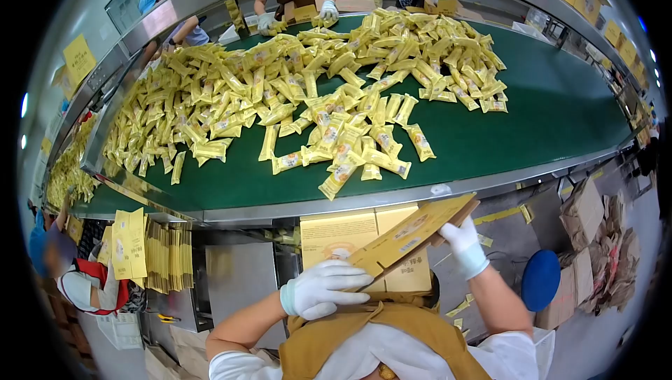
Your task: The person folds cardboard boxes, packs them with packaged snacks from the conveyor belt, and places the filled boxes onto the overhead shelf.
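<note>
My right hand (pixel 464 243), in a white glove, is closed on the right end of a folded yellow cardboard carton (pixel 413 233), which is tilted, its left end lower. At that lower end is my left hand (pixel 325 289), also gloved, its fingers stretched out and touching the carton's edge; nothing is plainly gripped in it. Beneath the held carton lie more yellow printed cartons (pixel 336 240), partly covered by it. Beyond my hands, a large heap of yellow wrapped snack packs (pixel 336 135) spreads over the green conveyor belt (pixel 546 121).
The belt's metal edge (pixel 490 182) runs between me and the packs. On the left stands a row of flat yellow cartons (pixel 164 254). A blue stool (pixel 541 280) and brown cardboard (pixel 584 219) are at right. Co-workers' gloved hands (pixel 329 11) are across the belt.
</note>
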`<state>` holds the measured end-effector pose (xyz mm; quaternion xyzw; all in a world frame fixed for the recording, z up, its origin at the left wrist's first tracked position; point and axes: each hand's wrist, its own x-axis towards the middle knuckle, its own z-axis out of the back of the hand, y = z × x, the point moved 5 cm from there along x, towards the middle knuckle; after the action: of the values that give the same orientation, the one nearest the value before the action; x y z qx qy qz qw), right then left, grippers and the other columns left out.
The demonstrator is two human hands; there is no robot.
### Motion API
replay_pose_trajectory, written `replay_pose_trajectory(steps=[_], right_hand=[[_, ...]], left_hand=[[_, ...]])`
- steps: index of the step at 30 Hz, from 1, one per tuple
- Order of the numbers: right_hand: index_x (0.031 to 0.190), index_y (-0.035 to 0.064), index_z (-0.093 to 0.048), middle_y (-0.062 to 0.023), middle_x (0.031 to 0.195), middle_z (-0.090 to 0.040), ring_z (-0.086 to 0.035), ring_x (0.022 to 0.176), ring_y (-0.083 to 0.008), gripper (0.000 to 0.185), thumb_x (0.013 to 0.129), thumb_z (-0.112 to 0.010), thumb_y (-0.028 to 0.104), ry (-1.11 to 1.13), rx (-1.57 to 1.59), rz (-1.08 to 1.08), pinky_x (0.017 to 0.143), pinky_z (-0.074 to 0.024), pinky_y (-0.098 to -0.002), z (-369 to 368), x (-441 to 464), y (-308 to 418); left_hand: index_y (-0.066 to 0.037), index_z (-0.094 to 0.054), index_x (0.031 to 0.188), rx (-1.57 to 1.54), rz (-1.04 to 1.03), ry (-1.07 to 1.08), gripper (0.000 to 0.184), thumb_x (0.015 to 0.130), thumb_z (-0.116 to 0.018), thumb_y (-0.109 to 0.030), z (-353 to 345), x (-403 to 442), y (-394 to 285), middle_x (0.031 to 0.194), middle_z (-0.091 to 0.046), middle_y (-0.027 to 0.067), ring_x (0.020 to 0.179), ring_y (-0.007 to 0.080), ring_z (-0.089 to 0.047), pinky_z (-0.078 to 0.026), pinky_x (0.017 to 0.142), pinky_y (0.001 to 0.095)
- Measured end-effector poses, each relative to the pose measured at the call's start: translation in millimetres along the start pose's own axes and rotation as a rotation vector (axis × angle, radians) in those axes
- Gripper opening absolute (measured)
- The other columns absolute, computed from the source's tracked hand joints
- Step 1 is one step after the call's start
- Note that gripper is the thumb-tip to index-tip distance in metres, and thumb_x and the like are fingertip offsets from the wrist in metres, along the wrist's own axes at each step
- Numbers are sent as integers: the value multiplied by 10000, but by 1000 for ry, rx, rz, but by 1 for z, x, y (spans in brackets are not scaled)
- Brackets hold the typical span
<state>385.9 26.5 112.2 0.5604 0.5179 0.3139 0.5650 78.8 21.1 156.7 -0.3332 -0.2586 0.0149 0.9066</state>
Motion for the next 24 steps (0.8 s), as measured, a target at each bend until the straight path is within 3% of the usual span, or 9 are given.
replay_pose_trajectory(steps=[5, 7, 8, 11, 12, 16, 19, 21, 24], right_hand=[[1168, -4, -574, -131, 1079, -630, -620, 1054, -262, 406, 763, -546, -19, 90, -397, 196, 963, -484, -350, -14, 18, 25], [904, 26, -571, -201, 904, -632, -616, 894, -417, 173, 747, -604, 89, 113, -988, 449, 811, -526, -436, -36, 10, 51], [896, 35, -578, -198, 912, -640, -625, 897, -418, 173, 752, -604, 127, 230, -1142, 447, 806, -525, -456, -51, 4, 58], [943, 73, -642, -160, 926, -673, -675, 888, -373, 228, 776, -621, 227, 616, -1612, 382, 784, -531, -466, -91, -7, 54], [907, 57, -638, -164, 916, -674, -677, 874, -370, 210, 770, -625, 216, 680, -1604, 399, 774, -536, -463, -99, -10, 49], [892, 35, -653, -167, 889, -664, -670, 836, -362, 429, 799, -696, 451, 912, -1612, 459, 766, -526, -439, -113, -7, 30], [1015, 29, -655, -169, 965, -627, -637, 926, -317, 678, 733, -771, 634, 1158, -1402, 427, 827, -504, -411, -107, -4, 47], [1090, 25, -641, -156, 1000, -609, -615, 959, -292, 700, 723, -813, 595, 1229, -1125, 430, 850, -501, -388, -85, 1, 58], [1312, 9, -488, -174, 1138, -513, -587, 941, -289, 872, 667, -924, 402, 866, -897, 285, 864, -509, -374, -56, -3, 38]], left_hand=[[-81, -715, 1207, 319, -136, 28, 465, 950, -404, -313, 12, 9, -17, 1291, -649, 196, 1198, 342, -611, -457, 1048, 477], [-49, -687, 1238, 343, -157, 27, 467, 894, -506, -308, 10, 10, -19, 1310, -628, 217, 1193, 360, -610, -459, 1061, 475], [-69, -734, 1011, 340, -156, -84, 324, 845, -580, -302, 17, 21, -19, 1008, -712, 175, 949, 316, -687, -548, 853, 417], [-123, -642, 730, 457, 154, 182, 179, 792, -635, -292, 26, 28, -8, 673, -619, 81, 643, 270, -628, -492, 620, 387], [-151, -495, 600, 502, 69, -59, 287, 777, -655, -310, 25, 38, 3, 506, -449, 26, 471, 263, -490, -379, 504, 381], [-138, -554, 667, 477, 336, 482, 325, 902, -648, -343, -24, 42, 52, 603, -601, 62, 608, 266, -604, -422, 611, 371], [-136, -614, 821, 505, 372, 635, 233, 908, -632, -351, -33, 54, 59, 751, -662, 60, 735, 263, -631, -468, 771, 391], [-122, -588, 1296, 759, 69, 30, 482, 869, -679, -328, -10, 58, 48, 1042, -626, 89, 982, 260, -599, -428, 1015, 451], [-98, -584, 1322, 892, 419, -226, 579, 820, -733, -345, 26, 63, 32, 935, -621, 103, 937, 296, -624, -468, 937, 452]])
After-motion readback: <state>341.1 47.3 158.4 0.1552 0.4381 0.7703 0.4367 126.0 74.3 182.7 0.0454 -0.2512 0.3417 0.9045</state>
